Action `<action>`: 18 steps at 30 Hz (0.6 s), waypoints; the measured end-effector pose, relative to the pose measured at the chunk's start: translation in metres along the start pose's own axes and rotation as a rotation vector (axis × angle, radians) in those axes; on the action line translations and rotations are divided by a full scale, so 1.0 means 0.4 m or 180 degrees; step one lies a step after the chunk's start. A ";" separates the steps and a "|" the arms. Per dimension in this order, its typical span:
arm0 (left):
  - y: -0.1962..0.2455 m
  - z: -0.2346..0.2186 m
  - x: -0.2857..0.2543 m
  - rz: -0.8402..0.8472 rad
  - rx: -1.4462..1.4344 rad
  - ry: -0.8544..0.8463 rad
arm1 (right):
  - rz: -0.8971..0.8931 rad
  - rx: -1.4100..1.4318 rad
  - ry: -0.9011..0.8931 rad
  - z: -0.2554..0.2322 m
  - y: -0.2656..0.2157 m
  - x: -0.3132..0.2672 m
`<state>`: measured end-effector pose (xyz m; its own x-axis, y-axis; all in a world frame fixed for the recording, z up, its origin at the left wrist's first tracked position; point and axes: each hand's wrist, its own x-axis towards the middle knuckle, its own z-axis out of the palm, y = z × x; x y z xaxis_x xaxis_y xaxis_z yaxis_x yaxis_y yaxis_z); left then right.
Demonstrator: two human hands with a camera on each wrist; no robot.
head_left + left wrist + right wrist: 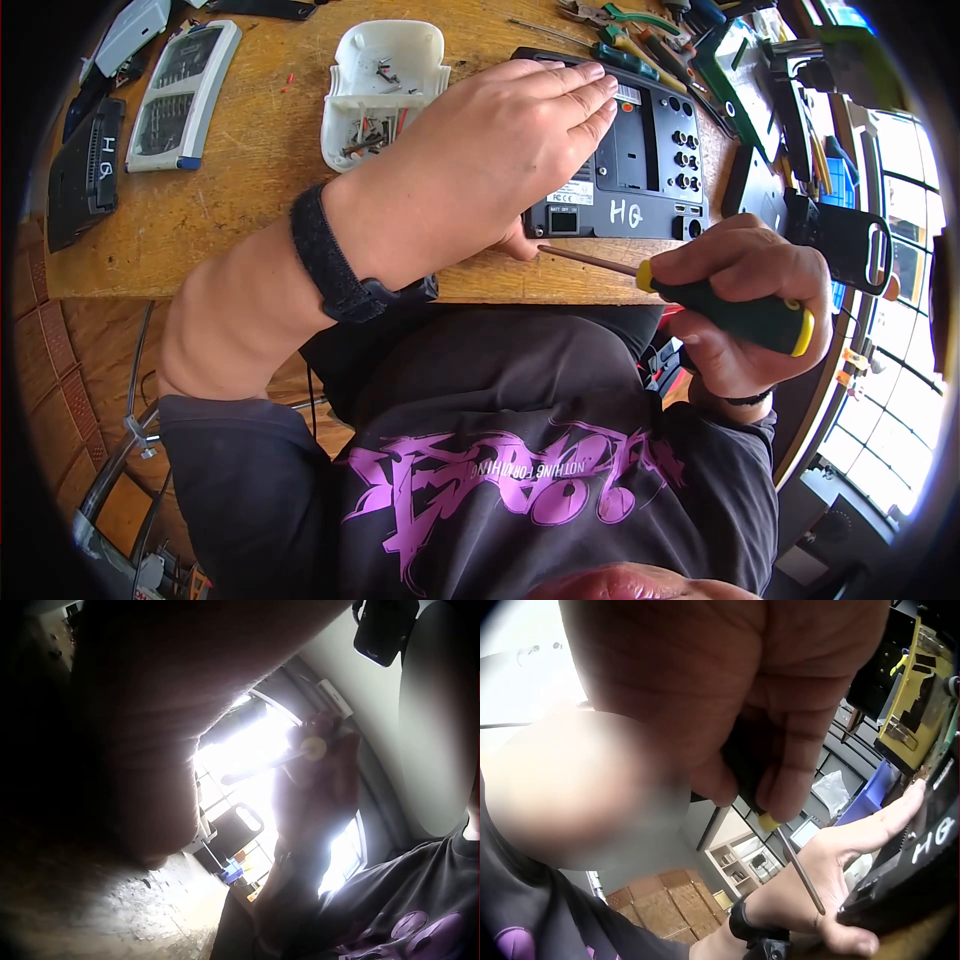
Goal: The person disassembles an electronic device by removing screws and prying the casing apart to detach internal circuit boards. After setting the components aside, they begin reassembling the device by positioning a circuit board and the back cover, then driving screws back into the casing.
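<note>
My left hand (505, 130) rests across a flat black electronic device (630, 150) marked "HQ", its fingers straight over the back and the thumb at the near edge. Round connectors and a recessed plate show on that face. My right hand (750, 262) grips the dark green and yellow handle of a screwdriver (735, 318). The metal shaft (590, 260) points left, its tip close to my left thumb (518, 243), just off the device's near edge. From the right wrist view, the shaft slants down toward the left hand (817, 862) and the device (900, 877).
A white two-part tray (385, 95) of loose screws lies left of the device. Further left are a bit set case (185, 95) and another black part (88, 180) marked "HQ". Pliers (635, 18) and several hand tools crowd the back right of the wooden table (260, 200).
</note>
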<state>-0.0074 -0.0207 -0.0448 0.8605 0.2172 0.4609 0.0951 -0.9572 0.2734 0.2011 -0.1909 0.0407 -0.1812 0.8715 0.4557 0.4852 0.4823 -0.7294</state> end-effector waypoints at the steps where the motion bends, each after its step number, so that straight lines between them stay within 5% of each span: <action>1: 0.001 -0.003 -0.001 -0.0013 0.0009 -0.0022 | -0.0006 -0.0003 -0.0010 -0.001 -0.002 0.000; 16: 0.000 0.002 0.000 -0.0008 0.0041 -0.0040 | 0.0162 -0.0108 0.0160 0.020 0.001 -0.004; 18: -0.002 -0.002 0.000 0.0076 0.0142 0.0021 | -0.0175 -0.0467 -0.0129 0.009 0.001 0.006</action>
<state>-0.0078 -0.0196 -0.0443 0.8595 0.1952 0.4724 0.0968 -0.9696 0.2246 0.1976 -0.1883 0.0397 -0.2438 0.8484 0.4699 0.5928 0.5138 -0.6201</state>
